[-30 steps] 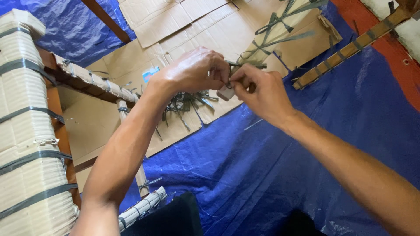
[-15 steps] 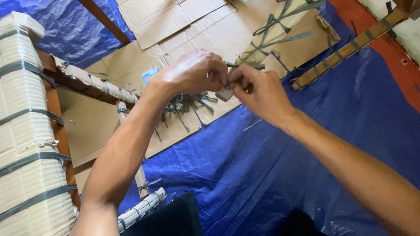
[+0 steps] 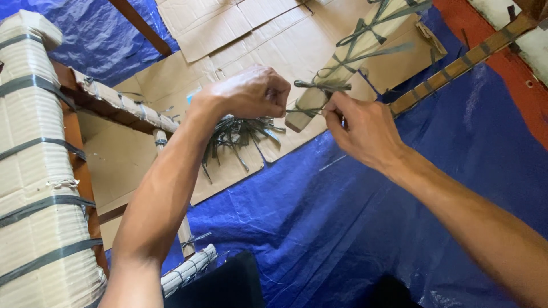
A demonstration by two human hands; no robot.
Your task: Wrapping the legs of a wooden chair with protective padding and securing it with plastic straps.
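I see the left hand (image 3: 251, 91) closed in a fist, pinching one end of a dark strap (image 3: 305, 108). I see the right hand (image 3: 362, 128) just beside it, fingers pinched on the strap's other end; the two hands are apart, with the strap stretched between them. The strap runs round the near end of a cardboard-wrapped bar (image 3: 342, 65), which lies slanted on flat cardboard (image 3: 228, 28). A heap of cut strap pieces (image 3: 240, 134) lies on the cardboard under the left hand. A blue tarp (image 3: 319, 217) covers the floor below both arms. At far left stands a thick wrapped post (image 3: 34, 171) banded with dark straps. A strapped wooden slat (image 3: 456, 65) lies at upper right.
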